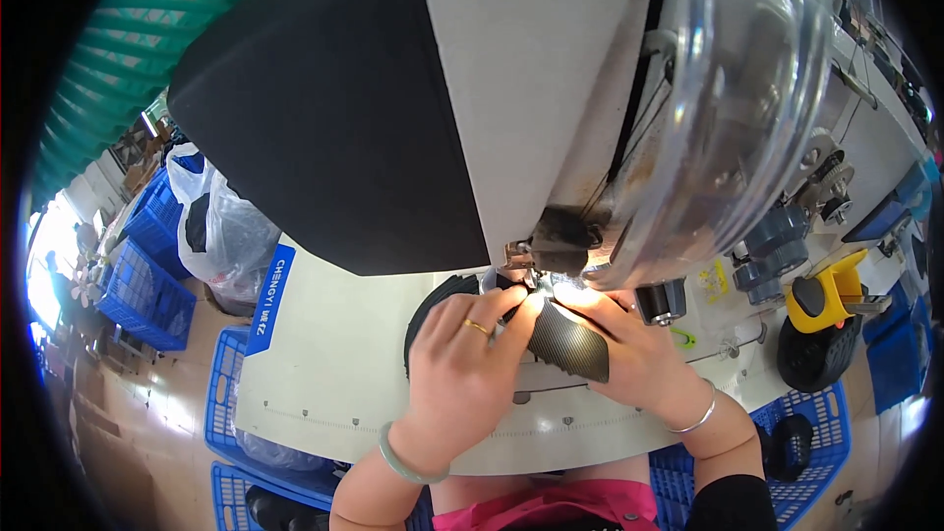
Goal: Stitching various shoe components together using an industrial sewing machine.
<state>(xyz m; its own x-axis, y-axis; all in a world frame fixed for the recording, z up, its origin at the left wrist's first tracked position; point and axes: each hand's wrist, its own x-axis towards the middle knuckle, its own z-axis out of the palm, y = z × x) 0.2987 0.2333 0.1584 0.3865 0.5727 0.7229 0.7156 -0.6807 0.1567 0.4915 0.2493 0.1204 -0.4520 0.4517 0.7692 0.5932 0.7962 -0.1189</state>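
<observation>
A white and black sewing machine [536, 69] fills the upper middle, and its lit needle area [536, 280] sits just ahead of my fingers. Under it lies a curved dark piece of material with a fine ribbed sheen [570, 344]. My left hand [464, 359], with a ring and a pale bangle, pinches the far left edge of this piece beside the needle. Fingers of my right hand [639, 354] reach along its right side, with the thumb hidden beneath or behind it. Black layered material [423, 320] shows behind my left hand. The needle tip itself is hard to make out.
The pale worktable [324, 364] curves around the machine. A yellow tape dispenser-like holder [831, 293] and a black rounded object [816, 354] stand at its right. Blue crates [147, 295] and a plastic bag [231, 236] are at the left. Another blue crate [821, 433] is below right.
</observation>
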